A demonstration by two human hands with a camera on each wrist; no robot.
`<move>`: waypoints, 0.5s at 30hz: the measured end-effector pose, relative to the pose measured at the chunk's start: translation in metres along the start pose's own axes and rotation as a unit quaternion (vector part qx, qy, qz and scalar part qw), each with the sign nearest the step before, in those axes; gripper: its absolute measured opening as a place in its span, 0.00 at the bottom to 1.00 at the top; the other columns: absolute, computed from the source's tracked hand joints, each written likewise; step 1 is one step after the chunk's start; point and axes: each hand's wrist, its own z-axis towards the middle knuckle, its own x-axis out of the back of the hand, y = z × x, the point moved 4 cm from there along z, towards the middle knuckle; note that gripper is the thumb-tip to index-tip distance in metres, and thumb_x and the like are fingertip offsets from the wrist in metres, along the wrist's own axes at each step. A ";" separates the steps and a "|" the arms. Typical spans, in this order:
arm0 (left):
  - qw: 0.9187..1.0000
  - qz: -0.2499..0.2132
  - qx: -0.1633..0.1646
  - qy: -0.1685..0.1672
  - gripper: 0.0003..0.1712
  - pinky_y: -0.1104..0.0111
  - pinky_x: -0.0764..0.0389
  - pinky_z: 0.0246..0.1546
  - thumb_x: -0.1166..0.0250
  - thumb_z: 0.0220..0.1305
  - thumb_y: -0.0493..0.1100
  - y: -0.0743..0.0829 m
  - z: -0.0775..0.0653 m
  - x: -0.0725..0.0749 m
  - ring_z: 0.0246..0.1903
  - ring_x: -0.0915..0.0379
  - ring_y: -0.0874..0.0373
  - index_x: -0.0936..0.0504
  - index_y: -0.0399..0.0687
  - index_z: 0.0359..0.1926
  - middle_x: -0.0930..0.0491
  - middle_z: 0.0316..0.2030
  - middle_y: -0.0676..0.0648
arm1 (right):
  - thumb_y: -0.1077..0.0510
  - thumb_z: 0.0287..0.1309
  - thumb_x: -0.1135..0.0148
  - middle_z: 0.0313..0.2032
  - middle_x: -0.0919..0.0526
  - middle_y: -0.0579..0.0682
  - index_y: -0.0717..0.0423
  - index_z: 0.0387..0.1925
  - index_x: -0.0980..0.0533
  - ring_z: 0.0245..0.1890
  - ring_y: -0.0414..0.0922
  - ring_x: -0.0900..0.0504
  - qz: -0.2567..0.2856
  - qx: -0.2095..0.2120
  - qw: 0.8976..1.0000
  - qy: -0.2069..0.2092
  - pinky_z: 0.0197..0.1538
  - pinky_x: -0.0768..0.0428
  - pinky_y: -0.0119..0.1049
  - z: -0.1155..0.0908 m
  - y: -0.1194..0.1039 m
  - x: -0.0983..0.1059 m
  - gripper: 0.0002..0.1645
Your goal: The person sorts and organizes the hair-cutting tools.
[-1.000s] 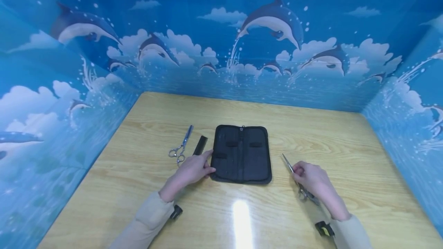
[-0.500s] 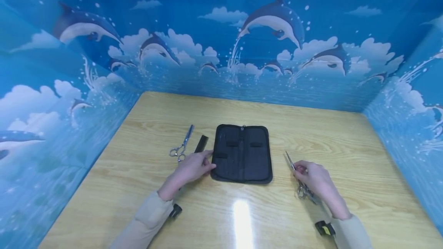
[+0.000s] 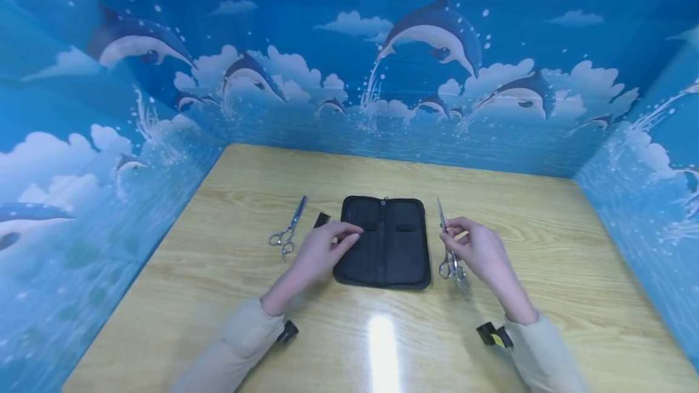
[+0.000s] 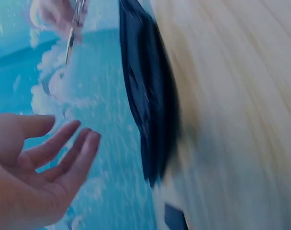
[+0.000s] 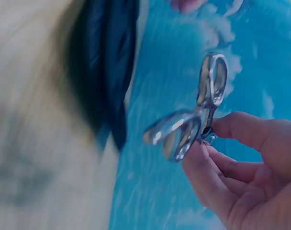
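Between the thumb and fingers of my right hand [image 3: 480, 247] a pair of silver scissors [image 3: 446, 253] is pinched, blades pointing away and finger rings towards me. The right wrist view shows the rings of the scissors [image 5: 213, 81] close up, above the tabletop. A black zip case [image 3: 401, 259] lies unfolded flat, with dark loops on its inner faces. Over its left half hovers my left hand [image 3: 322, 250], its fingers relaxed; in the left wrist view the left hand [image 4: 45, 167] holds nothing and is apart from the case [image 4: 150, 91].
Left of the case, a second pair of scissors [image 3: 292, 223] with bluish blades lies on the wooden table [image 3: 491, 199]. A black comb [image 3: 322, 219] shows beside it, partly hidden by my left hand. Dolphin-printed blue walls [image 3: 349, 114] border the table behind and at the sides.
My right hand has lifted the scissors and brought them left and farther forward, beside the case. My left hand has left the case's left edge and moved right, above it.
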 end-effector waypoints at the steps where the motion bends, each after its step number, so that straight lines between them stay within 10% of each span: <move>1: 1.000 -0.020 -0.011 -0.006 0.14 0.65 0.17 0.39 0.44 0.65 0.50 0.005 0.001 -0.004 0.39 0.24 0.63 0.18 0.53 0.46 0.18 0.42 0.51 | 0.53 0.58 0.41 0.35 0.17 0.54 0.60 0.47 0.24 0.25 0.39 0.19 0.018 0.003 1.000 -0.005 0.26 0.19 0.38 0.003 -0.007 -0.003 0.19; 9: 0.973 -0.203 0.010 -0.109 0.23 0.65 0.16 0.37 0.50 0.68 0.52 0.030 0.000 -0.041 0.36 0.19 0.52 0.21 0.40 0.51 0.16 0.41 0.37 | 0.56 0.55 0.38 0.33 0.19 0.55 0.60 0.45 0.24 0.25 0.40 0.19 0.172 0.018 0.984 -0.033 0.26 0.15 0.39 0.019 -0.054 -0.032 0.17; 15: 0.951 -0.292 0.033 -0.098 0.18 0.65 0.16 0.36 0.48 0.67 0.39 0.038 -0.006 -0.043 0.35 0.19 0.49 0.24 0.31 0.52 0.18 0.41 0.32 | 0.56 0.53 0.36 0.32 0.20 0.58 0.60 0.41 0.27 0.27 0.45 0.18 0.260 0.007 0.966 -0.013 0.26 0.15 0.35 0.024 -0.058 -0.045 0.16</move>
